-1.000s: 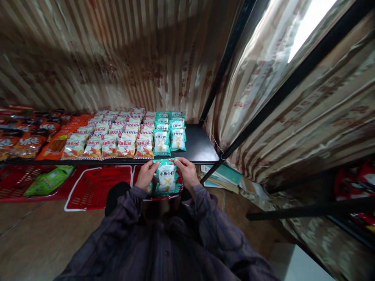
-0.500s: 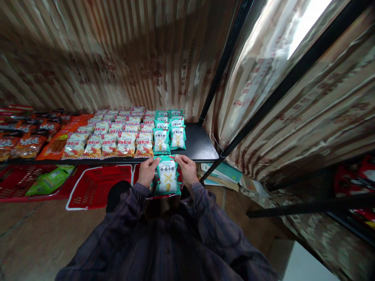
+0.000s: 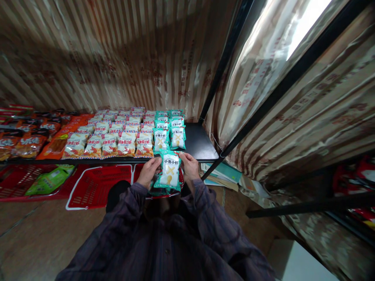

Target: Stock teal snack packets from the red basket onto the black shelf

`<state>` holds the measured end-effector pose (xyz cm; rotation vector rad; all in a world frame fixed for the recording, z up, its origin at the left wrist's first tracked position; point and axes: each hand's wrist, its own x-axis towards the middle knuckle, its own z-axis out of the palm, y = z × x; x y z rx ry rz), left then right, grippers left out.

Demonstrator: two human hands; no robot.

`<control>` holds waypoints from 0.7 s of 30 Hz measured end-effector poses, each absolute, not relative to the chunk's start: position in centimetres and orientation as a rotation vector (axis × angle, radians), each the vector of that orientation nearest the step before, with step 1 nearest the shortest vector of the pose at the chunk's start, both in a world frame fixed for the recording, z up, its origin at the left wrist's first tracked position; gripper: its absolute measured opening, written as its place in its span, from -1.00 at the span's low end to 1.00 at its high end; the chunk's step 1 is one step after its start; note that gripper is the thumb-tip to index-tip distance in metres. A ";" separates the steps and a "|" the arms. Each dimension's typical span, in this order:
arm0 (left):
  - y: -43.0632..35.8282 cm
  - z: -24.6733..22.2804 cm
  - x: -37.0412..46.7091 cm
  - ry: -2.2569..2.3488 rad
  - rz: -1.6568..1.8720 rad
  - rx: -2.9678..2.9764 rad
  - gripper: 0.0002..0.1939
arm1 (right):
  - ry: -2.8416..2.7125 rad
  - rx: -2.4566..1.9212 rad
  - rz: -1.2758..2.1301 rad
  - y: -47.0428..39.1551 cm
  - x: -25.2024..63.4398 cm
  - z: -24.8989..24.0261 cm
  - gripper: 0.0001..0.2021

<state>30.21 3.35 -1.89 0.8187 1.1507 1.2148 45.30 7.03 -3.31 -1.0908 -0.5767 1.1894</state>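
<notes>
- Teal snack bag [image 3: 168, 171] is hanging between two hands at the front edge of the shelf [image 3: 202, 146], left of its front right corner; whether it is touching that edge, I cannot tell.
- Left hand [image 3: 149, 172] is pinching the bag's upper left corner and right hand [image 3: 190, 167] its upper right; both thumbs are pressing near the top, and other fingers are partly hiding.
- Light, even pressure is probably serving best: gripping only the corners is sparing the puffy middle and leaving the print unblocked.
- Matching height on both sides is likely helping too, since uneven pulling could be twisting the soft packet.
- Beyond the fingertips, teal bags [image 3: 177, 136] are sitting in two columns.
- White striped-edge bags [image 3: 126, 144] are lining the front edge farther left.
- Red baskets [image 3: 99, 189] are sitting below that edge.
</notes>
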 end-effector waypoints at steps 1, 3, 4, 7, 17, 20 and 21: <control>3.1 -2.0 30.3 1.128 1.179 0.817 -0.50 | -0.562 -1.095 1.187 7.2 45.4 -3.2 -0.65; 2.6 -2.3 30.4 1.064 1.129 0.826 -0.49 | -0.539 -1.103 1.184 7.5 45.8 -3.1 -0.65; 2.4 -2.5 30.5 1.038 1.118 0.831 -0.48 | -0.528 -1.104 1.181 7.7 45.9 -3.1 -0.65; 1.6 -3.0 30.8 1.022 1.096 0.814 -0.45 | -0.499 -1.096 1.166 8.1 46.3 -3.0 -0.64; 1.3 -4.2 31.7 1.101 1.264 0.755 -0.44 | -0.649 -1.106 1.160 8.1 46.3 -3.8 -0.62; 1.0 -4.7 32.2 1.183 1.324 0.767 -0.48 | -0.637 -1.088 1.154 8.1 46.1 -3.7 -0.65; 0.9 -4.7 32.3 1.204 1.346 0.776 -0.50 | -0.625 -1.086 1.151 8.1 46.0 -3.7 -0.66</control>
